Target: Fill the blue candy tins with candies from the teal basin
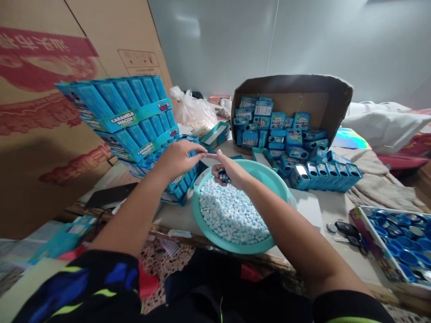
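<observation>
Above the far left rim of a turquoise basin (201, 220), my two hands meet at the fingertips. My left hand (178, 158) is closed in a pinch against the outstretched index finger of my right hand; whether anything sits in the pinch is hidden. The other fingers of my right hand (232, 171) curl around small dark-blue pieces (222, 176), too small to name exactly. Pale blue and white candies (232, 215) fill the basin below. Left of my left hand rise stacked display trays (134, 119) of blue candy boxes, labelled "Caramelo Macizo".
A tilted cardboard box (292, 85) at the back holds many small blue boxes (278, 121). A row of blue boxes (325, 176) stands right of the basin. Farther right lie scissors (352, 233) and a tray (377, 242) of blue caps. A large carton (40, 134) borders the left.
</observation>
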`<state>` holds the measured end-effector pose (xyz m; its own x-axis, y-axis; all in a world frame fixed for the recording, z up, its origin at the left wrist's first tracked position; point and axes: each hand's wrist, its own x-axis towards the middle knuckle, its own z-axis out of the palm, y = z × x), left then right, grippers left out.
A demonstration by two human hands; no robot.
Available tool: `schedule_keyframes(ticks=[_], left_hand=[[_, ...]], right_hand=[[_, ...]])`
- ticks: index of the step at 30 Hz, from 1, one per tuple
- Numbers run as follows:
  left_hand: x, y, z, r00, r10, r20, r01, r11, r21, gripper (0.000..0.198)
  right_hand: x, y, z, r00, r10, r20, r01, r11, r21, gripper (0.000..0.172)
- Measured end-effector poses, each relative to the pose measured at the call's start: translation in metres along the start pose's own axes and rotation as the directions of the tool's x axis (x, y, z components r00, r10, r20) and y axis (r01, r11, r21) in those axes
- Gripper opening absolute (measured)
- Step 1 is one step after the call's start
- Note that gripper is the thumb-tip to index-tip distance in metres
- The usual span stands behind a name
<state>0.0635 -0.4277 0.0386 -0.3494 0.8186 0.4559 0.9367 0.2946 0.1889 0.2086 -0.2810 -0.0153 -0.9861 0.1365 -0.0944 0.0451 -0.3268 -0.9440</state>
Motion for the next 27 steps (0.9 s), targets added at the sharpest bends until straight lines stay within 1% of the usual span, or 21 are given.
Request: schedule_keyframes(ticks=[1,2,3,4,6,8,10,13,17,20,22,25,27], left_hand=[[0.012,-0.009,-0.008,1.000,-0.028,0.006,0.027,0.991,0.128,0.030],[0.023,-0.020,-0.015,0.997,-0.080,0.007,0.076,0.966,0.247,0.032],[0.033,-0.030,-0.019,0.990,-0.140,0.003,0.131,0.934,0.332,0.034],[0.041,-0.041,-0.022,0.981,-0.192,0.005,0.176,0.908,0.380,0.036],[0.053,-0.059,-0.022,0.957,-0.287,0.050,0.238,0.869,0.434,0.035],[0.058,-0.072,-0.016,0.931,-0.344,0.118,0.254,0.847,0.467,0.035],[0.059,-0.079,-0.009,0.916,-0.371,0.156,0.254,0.834,0.489,0.039],[0.055,-0.081,-0.002,0.908,-0.383,0.169,0.257,0.829,0.497,0.046],[0.048,-0.079,-0.001,0.894,-0.392,0.218,0.245,0.833,0.496,0.058],[0.045,-0.078,-0.002,0.885,-0.380,0.268,0.218,0.849,0.482,0.055],[0.044,-0.077,-0.002,0.886,-0.367,0.283,0.209,0.861,0.463,0.051],[0.041,-0.074,-0.002,0.897,-0.359,0.257,0.223,0.871,0.439,0.050],[0.036,-0.066,-0.002,0.912,-0.354,0.209,0.239,0.870,0.430,0.051]], right_hand=[[-0.001,-0.002,-0.001,1.000,0.008,-0.015,-0.008,1.000,-0.007,0.061],[-0.001,-0.003,-0.002,0.999,0.018,-0.037,-0.019,1.000,-0.013,0.060],[-0.001,-0.003,-0.004,0.998,0.026,-0.061,-0.028,0.999,-0.019,0.059],[0.000,-0.003,-0.005,0.996,0.029,-0.081,-0.031,0.999,-0.026,0.058],[0.003,-0.001,-0.006,0.994,0.021,-0.106,-0.025,0.999,-0.038,0.057],[0.006,0.001,-0.006,0.994,0.013,-0.111,-0.019,0.998,-0.054,0.059],[0.008,0.003,-0.006,0.995,0.008,-0.103,-0.015,0.997,-0.075,0.059],[0.009,0.003,-0.006,0.995,-0.001,-0.096,-0.009,0.994,-0.111,0.054],[0.007,0.002,-0.004,0.991,-0.005,-0.130,-0.011,0.992,-0.122,0.045],[0.005,0.002,-0.002,0.990,0.002,-0.140,-0.017,0.994,-0.110,0.042],[0.004,0.002,-0.001,0.991,0.003,-0.132,-0.017,0.995,-0.102,0.042],[0.003,0.002,-0.001,0.992,-0.001,-0.125,-0.012,0.995,-0.101,0.041],[0.003,0.003,-0.001,0.989,0.005,-0.145,-0.018,0.996,-0.089,0.040]])
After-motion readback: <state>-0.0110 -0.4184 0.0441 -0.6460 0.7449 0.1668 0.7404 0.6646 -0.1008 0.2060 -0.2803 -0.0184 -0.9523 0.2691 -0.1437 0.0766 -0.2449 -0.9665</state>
